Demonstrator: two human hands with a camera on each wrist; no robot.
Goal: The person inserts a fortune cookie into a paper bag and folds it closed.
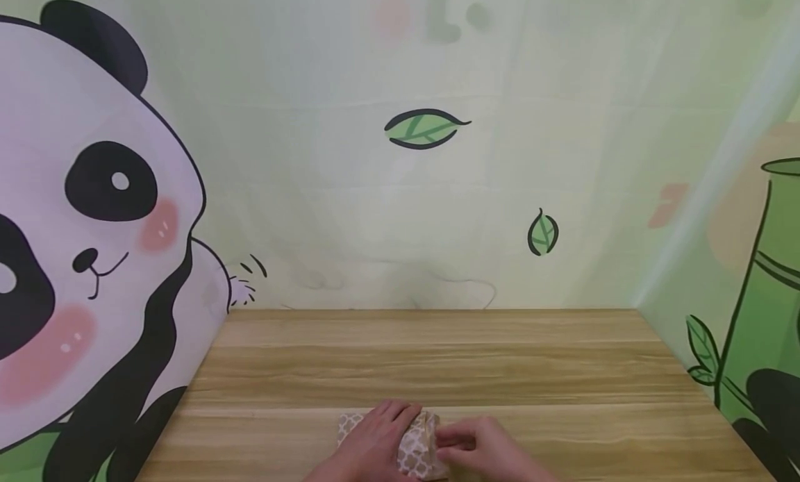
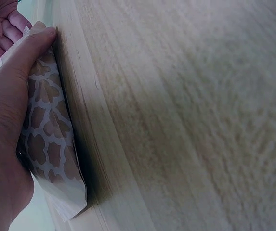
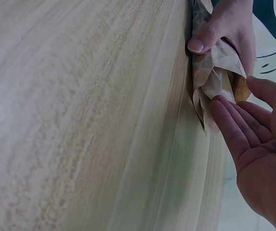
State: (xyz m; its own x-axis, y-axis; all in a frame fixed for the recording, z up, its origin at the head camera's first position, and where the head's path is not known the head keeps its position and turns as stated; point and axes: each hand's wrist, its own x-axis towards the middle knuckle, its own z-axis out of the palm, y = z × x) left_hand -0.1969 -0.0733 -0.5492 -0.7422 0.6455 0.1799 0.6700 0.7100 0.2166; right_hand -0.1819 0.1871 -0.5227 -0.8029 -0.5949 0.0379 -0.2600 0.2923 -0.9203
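Observation:
A paper bag [image 1: 417, 453], brown with a white lattice print, lies flat on the wooden table at the near edge of the head view. Across its middle, my left hand [image 1: 377, 440] holds it, thumb on the near side and fingers over the far side. The left wrist view shows the bag [image 2: 48, 115] running along under that hand. At the bag's crumpled open end [image 3: 219, 82] is my right hand [image 3: 260, 130], palm turned up. Its fingertips touch the lower paper fold while the thumb tip is at the upper edge, apart from the fingers. The bag's inside is mostly hidden.
The wooden table [image 1: 437, 360] reaches back to a pale green cloth backdrop [image 1: 350, 211]. A printed panda [image 1: 125, 260] covers the left side, and printed bamboo [image 1: 769, 308] the right.

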